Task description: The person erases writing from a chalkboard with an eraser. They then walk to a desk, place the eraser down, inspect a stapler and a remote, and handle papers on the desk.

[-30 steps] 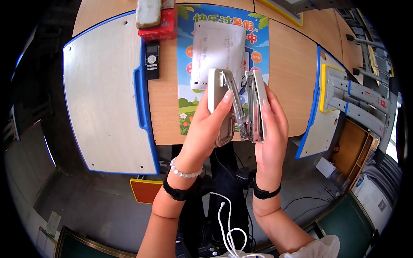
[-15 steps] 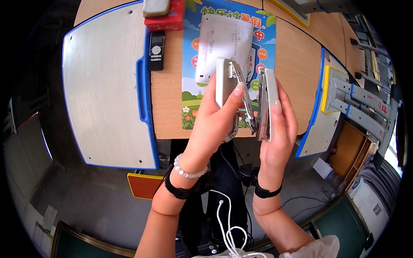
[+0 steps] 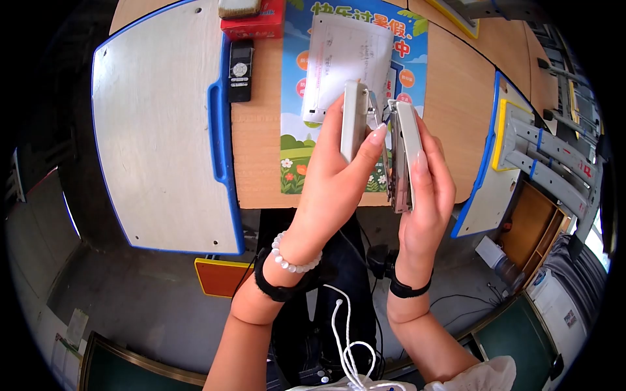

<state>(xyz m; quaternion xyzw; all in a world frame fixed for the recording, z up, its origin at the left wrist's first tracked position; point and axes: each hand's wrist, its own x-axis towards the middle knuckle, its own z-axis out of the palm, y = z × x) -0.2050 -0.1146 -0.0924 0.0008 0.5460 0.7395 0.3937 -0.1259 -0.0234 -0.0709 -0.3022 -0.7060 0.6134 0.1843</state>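
Above the near edge of the desk I hold a grey-white stapler (image 3: 405, 130) swung wide open, with bare metal parts between its two arms. My left hand (image 3: 331, 182) is closed round the left arm, thumb lying along its inner side. Fingers of my right hand (image 3: 427, 186) wrap the right arm from outside, the thumb pressed on its face. Where the arms join is partly hidden behind my left hand. Just beyond the stapler's tips lies a white sheet or packet (image 3: 349, 58) with print on it, resting on a colourful poster (image 3: 297, 153).
On the desk's left side are a black device with buttons (image 3: 240, 75) and a red box (image 3: 261, 26) with a felt-like block (image 3: 238, 7) on top. A white blue-edged board (image 3: 163, 130) stands to the left. Grey metal legs (image 3: 548, 146) are at the right.
My left hand has moved slightly right and up, bringing its stapler arm closer to the right arm. The left arm has turned more edge-on. The view has shifted a little.
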